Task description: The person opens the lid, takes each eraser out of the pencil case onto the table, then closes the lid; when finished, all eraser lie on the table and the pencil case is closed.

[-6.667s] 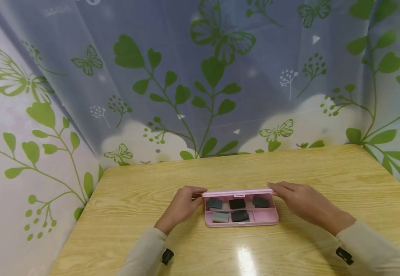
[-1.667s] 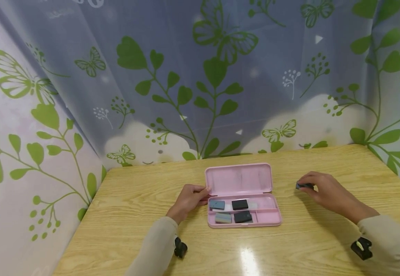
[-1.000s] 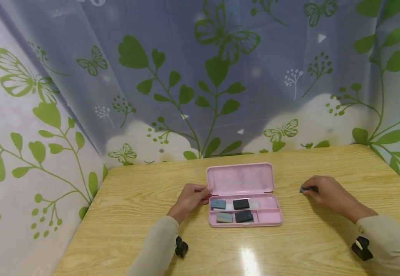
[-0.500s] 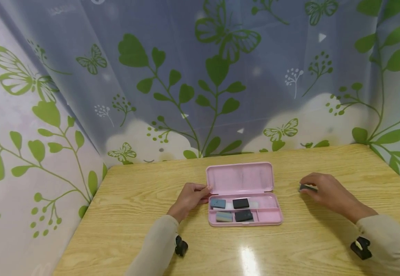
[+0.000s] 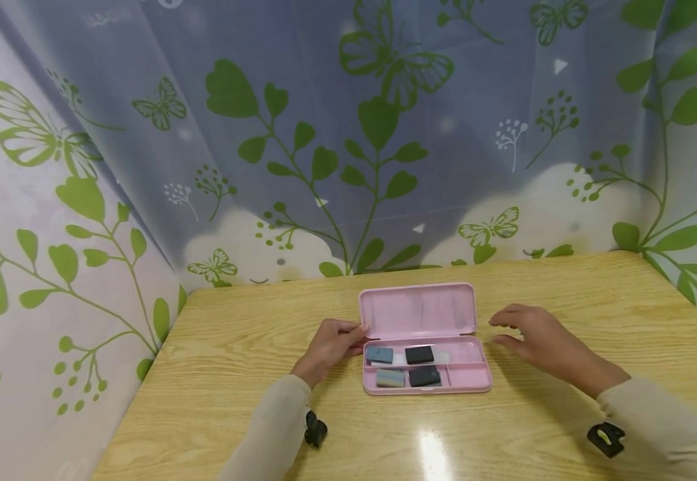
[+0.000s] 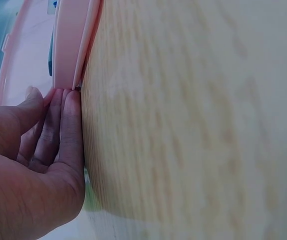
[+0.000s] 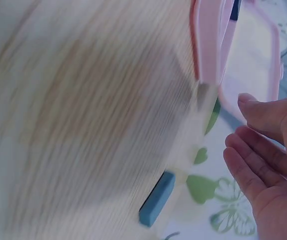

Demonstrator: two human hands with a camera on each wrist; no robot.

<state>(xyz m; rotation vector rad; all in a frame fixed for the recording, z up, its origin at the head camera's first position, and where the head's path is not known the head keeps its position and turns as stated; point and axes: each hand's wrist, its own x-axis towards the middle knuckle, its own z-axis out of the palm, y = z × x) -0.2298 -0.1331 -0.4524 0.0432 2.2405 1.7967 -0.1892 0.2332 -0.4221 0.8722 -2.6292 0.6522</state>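
A pink pencil case [image 5: 468, 378] lies on the table with its lid [image 5: 417, 311] folded back. Inside are a blue-grey block [image 5: 379, 355], two black blocks [image 5: 419, 355] and a striped block [image 5: 390, 378], all eraser-like. My left hand [image 5: 328, 346] touches the case's left end near the hinge, thumb by the lid, fingers fairly straight. To the right of the case, my right hand [image 5: 540, 339] hovers with thumb and fingers apart, holding nothing. The right wrist view shows another blue-grey eraser-like block [image 7: 157, 199] on the table near this hand; in the head view the hand mostly hides it.
The case sits on a light wood-grain table [image 5: 252, 321]. A curtain [image 5: 300, 167] with green leaves and butterflies hangs behind the table's far edge and along both sides. Each sleeve carries a black wrist device [image 5: 315, 429].
The case has been opened and one block from its upper right taken out. My right hand has let that block go on the table and moved left, toward the case. The left hand stays put.
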